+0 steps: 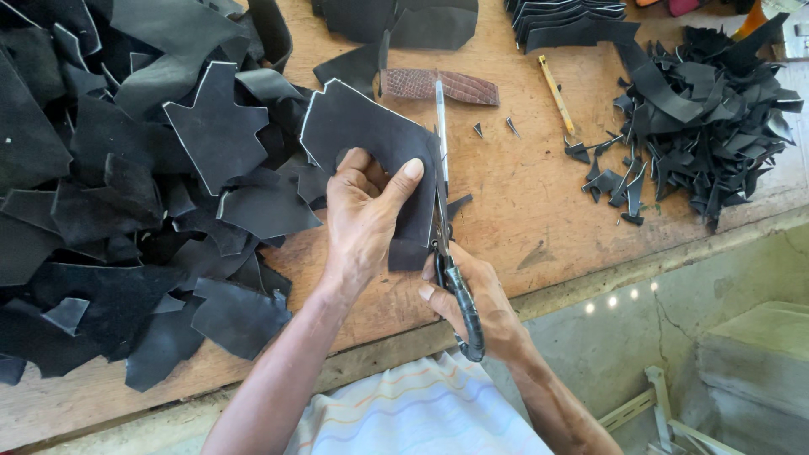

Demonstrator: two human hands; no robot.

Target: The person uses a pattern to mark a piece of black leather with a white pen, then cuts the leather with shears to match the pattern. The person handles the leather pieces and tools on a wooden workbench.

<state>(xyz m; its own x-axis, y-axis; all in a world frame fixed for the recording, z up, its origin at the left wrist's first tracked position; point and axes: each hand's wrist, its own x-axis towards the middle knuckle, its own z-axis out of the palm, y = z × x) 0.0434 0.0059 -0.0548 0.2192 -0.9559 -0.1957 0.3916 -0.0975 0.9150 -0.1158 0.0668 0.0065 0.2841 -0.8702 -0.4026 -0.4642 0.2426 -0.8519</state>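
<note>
Left hand (pixel 364 215) pinching a black leather piece (pixel 371 135), thumb pressed on top, fingers curled beneath, above the wooden table (pixel 539 202). Right hand (pixel 480 307) wrapped tight around scissors (pixel 444 211), blades slicing along the piece's right edge. Heaped black offcuts (pixel 126 185) left, trimmed scraps (pixel 708 118) right.
</note>
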